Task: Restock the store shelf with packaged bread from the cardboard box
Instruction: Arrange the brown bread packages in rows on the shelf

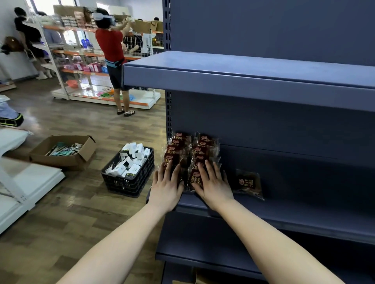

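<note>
On the shelf [294,204], left hand [165,190] and right hand [215,186] lie flat, fingers straight, on the bread rows [200,151], a stray pack [248,183] just beyond the right.

Bright, even daylight comes from the windows [48,2] in the upper left, blown out to white, and lays a pale sheen on the wood floor [67,121] at centre left. The upper shelf [243,81] shades the back panel [263,125] beneath it. The bread wrappers [194,146] catch small glints. Straight lines bow toward the frame edges, and the far background is soft.
</note>
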Tool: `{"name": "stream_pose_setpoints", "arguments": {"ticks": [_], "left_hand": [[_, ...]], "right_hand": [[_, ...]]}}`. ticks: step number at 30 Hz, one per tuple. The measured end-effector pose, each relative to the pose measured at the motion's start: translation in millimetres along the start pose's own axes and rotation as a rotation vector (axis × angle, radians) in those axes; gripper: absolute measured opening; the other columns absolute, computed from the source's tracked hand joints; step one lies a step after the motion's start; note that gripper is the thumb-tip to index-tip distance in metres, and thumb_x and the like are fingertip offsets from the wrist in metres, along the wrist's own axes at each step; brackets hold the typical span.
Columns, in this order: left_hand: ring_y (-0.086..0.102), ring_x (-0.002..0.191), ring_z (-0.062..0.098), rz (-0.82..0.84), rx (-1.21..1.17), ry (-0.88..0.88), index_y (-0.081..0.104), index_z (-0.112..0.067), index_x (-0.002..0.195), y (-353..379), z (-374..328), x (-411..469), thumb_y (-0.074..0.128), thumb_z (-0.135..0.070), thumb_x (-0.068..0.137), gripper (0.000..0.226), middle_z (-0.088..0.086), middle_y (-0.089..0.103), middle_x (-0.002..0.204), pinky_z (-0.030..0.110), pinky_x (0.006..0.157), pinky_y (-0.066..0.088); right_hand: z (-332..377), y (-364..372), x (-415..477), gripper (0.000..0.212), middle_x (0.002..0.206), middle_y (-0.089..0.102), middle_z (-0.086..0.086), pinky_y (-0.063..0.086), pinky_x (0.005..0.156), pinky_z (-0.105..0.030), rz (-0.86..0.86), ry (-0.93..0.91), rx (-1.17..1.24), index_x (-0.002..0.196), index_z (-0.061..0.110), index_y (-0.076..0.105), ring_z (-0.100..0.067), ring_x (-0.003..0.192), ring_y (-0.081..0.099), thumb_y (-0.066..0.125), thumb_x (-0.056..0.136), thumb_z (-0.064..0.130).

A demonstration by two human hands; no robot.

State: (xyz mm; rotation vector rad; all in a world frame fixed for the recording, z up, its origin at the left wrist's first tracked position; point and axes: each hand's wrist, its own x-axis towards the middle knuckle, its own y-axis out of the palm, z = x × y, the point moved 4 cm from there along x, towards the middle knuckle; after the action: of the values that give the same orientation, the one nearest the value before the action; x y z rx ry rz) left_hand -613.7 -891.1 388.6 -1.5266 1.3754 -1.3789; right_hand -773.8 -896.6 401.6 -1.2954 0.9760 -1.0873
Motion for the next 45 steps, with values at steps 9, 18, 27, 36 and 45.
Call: {"name": "stream_pose_setpoints", "arguments": {"ticks": [9,18,27,36,45], "left_hand": [[0.009,0.147,0.033,-0.035,-0.109,-0.030,0.026,-0.015,0.149,-10,-8,3,0.009,-0.057,0.085,0.079,0.012,0.021,0.157,0.051,0.116,0.010],[0.010,0.147,0.028,-0.050,-0.139,0.156,0.031,-0.012,0.147,-19,-70,21,0.009,-0.054,0.087,0.077,0.011,0.021,0.157,0.040,0.117,0.000],[0.020,0.145,0.027,0.001,-0.184,0.374,0.036,-0.009,0.145,-8,-140,21,0.030,-0.040,0.093,0.061,0.012,0.028,0.154,0.030,0.116,0.008],[0.025,0.140,0.032,0.392,-0.235,0.327,0.011,-0.012,0.152,27,-201,7,0.050,-0.056,0.089,0.087,0.010,0.031,0.152,0.035,0.112,0.024],[0.040,0.128,0.027,0.381,-0.220,0.545,0.016,-0.028,0.150,33,-238,3,0.066,-0.056,0.072,0.098,0.000,0.043,0.145,0.036,0.107,0.030]], "right_hand": [[-14,-16,-15,0.097,0.160,0.001,0.001,-0.017,0.112,-0.047,-0.208,-0.051,0.119,0.152,0.020,-0.002,-0.017,0.147,-0.001,-0.023,0.073,0.072],[-91,-19,-40,0.064,0.160,-0.005,0.002,-0.002,0.117,-0.050,-0.096,0.217,0.113,0.153,0.019,-0.001,-0.021,0.147,-0.005,0.021,0.100,0.048],[-132,-21,-69,0.081,0.154,0.022,-0.002,0.019,0.112,-0.049,0.010,0.337,0.132,0.152,0.021,0.012,-0.028,0.140,0.020,0.041,0.089,0.064],[-161,-23,-124,0.070,0.128,0.053,-0.005,0.035,0.100,-0.033,-0.196,0.245,0.234,0.143,0.018,0.039,-0.025,0.118,0.048,0.021,0.082,0.046],[-184,-22,-166,0.058,0.119,0.057,-0.010,0.053,0.085,-0.035,-0.174,0.208,0.118,0.133,0.008,0.048,-0.029,0.103,0.058,0.045,0.077,0.019]]}}
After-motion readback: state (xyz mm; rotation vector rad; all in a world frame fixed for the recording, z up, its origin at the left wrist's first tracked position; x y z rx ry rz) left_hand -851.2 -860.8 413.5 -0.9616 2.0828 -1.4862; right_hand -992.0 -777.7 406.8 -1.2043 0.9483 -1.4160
